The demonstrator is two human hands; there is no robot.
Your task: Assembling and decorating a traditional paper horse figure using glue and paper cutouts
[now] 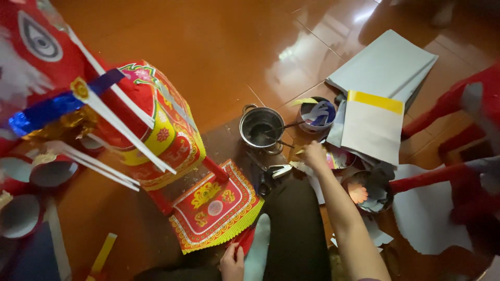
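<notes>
Glossy orange-brown tiled floor (219,47), strewn with paper craft pieces. Near its middle, a steel pot (261,128) with two side handles, dark inside, a thin stick resting across the rim. Just right of the pot, a small round tub (317,114) stuffed with grey and yellow paper scraps. Further right and nearer the knees, a shallow dark bowl (367,191) holding an orange paper flower and grey cut-outs. Left of the pot, a red, yellow and green paper lantern figure (156,125) with a fringed red panel (216,205). Right hand (314,154) reaching just right of the pot, fingers curled over paper scraps; grip unclear. Left hand (232,263) below the panel, pinching its red edge.
</notes>
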